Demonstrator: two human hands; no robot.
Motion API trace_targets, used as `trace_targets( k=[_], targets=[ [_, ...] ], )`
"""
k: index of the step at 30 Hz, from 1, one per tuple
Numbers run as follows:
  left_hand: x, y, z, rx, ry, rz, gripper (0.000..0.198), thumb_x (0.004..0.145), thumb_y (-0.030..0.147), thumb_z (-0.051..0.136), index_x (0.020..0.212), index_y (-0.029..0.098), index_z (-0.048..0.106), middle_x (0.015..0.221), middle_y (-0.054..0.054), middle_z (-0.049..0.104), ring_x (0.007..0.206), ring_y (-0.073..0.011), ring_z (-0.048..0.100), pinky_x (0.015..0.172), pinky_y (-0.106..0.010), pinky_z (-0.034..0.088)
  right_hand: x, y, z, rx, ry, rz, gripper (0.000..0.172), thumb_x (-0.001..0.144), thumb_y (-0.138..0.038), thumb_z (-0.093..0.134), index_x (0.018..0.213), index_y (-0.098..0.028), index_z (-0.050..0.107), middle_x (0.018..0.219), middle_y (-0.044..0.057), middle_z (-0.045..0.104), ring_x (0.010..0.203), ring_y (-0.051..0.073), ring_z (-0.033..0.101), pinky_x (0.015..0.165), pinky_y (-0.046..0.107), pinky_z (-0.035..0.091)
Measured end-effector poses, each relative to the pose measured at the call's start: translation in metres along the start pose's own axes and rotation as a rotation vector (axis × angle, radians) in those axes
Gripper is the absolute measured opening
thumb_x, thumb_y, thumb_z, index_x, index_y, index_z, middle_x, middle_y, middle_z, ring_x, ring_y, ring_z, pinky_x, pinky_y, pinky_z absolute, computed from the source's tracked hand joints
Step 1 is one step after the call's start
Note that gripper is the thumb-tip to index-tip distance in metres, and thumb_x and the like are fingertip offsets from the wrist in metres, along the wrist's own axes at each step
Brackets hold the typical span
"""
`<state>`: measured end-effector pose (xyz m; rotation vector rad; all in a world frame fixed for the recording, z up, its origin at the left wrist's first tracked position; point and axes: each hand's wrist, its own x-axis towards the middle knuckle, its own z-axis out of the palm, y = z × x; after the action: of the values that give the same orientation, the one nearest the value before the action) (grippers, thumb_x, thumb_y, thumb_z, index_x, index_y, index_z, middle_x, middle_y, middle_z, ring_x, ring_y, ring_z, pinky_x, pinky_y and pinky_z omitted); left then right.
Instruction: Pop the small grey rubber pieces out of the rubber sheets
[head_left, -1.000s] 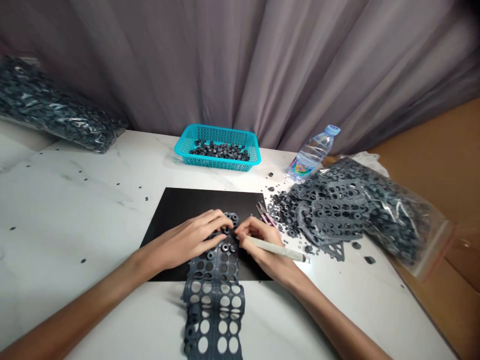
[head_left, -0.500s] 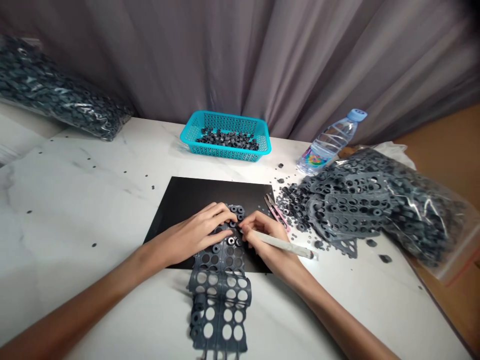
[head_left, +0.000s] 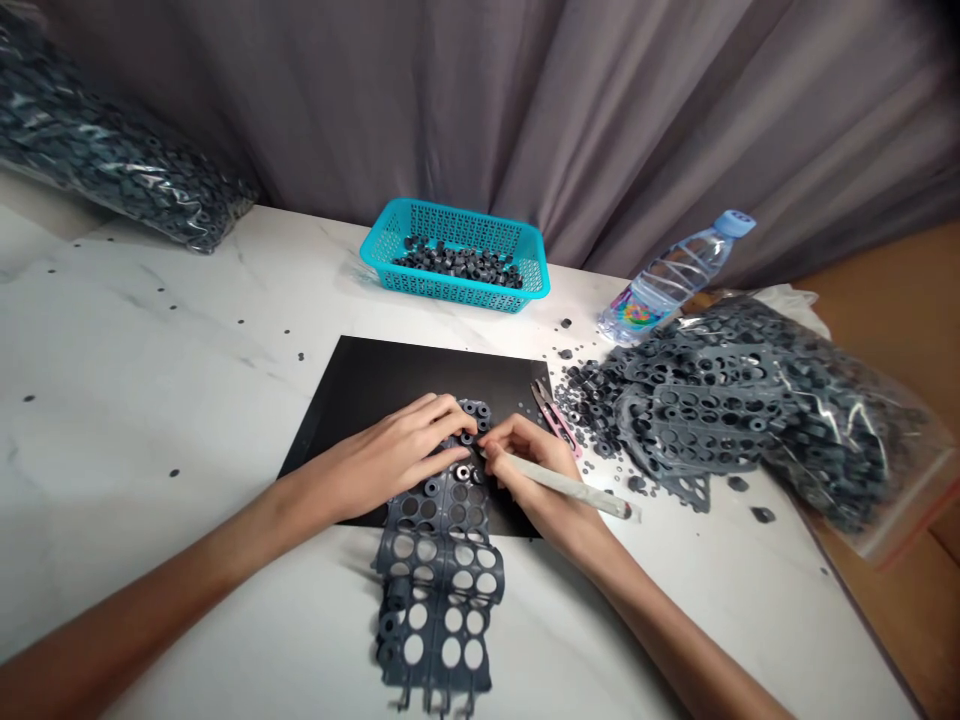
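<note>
Left hand over a perforated sheet, right hand gripping a pen-like tool at its side.
The dark perforated sheet (head_left: 434,640) lies partly on a black mat (head_left: 420,365), mid-counter (head_left: 247,420), and runs over the mat's near edge toward the counter's near side. The left hand (head_left: 409,445) rests across its far part, fingers slightly apart; whether they pinch anything I cannot tell. The right hand (head_left: 536,475) closes around the pale pen-like tool (head_left: 570,485), whose tip is hidden. Pink snips (head_left: 555,420) lie beside the mat's right edge; a blue basket (head_left: 465,290) stands near the counter's far edge. The sheet looks light, rubbery and floppy, rippling near the mat's edge; its narrow webs would probably tear first, so the solid centre strip seems the safer hold.
</note>
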<state>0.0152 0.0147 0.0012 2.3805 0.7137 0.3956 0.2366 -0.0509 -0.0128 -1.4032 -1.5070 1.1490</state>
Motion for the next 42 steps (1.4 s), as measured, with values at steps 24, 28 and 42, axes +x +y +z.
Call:
trace_targets(
  k=[24, 28, 42],
  targets=[
    [-0.001, -0.002, 0.011, -0.086, 0.087, -0.076, 0.02, 0.108, 0.031, 0.048, 0.12, 0.024, 0.062, 0.122, -0.004, 0.059, 0.118, -0.0204, 0.06, 0.105, -0.036, 0.047, 0.003, 0.001, -0.006, 0.195, -0.023, 0.076, 0.017, 0.095, -0.035, 0.066, 0.094, -0.019, 0.063, 0.079, 0.001, 0.067, 0.059, 0.011, 0.061, 0.049, 0.019, 0.049],
    [-0.001, -0.002, 0.011, -0.102, 0.085, -0.085, 0.02, 0.108, 0.032, 0.048, 0.121, 0.025, 0.062, 0.122, -0.003, 0.059, 0.115, -0.0197, 0.061, 0.104, -0.034, 0.046, 0.003, 0.001, -0.008, 0.265, -0.047, 0.094, 0.026, 0.098, -0.044, 0.065, 0.099, -0.019, 0.06, 0.075, -0.001, 0.067, 0.046, 0.011, 0.062, 0.043, 0.021, 0.051],
    [-0.001, -0.007, 0.015, -0.12, 0.131, -0.087, 0.014, 0.105, 0.032, 0.056, 0.116, 0.025, 0.062, 0.117, -0.001, 0.062, 0.107, -0.0179, 0.064, 0.097, -0.032, 0.049, 0.003, 0.0, -0.008, 0.214, -0.058, 0.078, 0.022, 0.096, -0.036, 0.068, 0.109, -0.018, 0.063, 0.068, -0.002, 0.066, 0.052, 0.013, 0.063, 0.051, 0.023, 0.054]
  ],
)
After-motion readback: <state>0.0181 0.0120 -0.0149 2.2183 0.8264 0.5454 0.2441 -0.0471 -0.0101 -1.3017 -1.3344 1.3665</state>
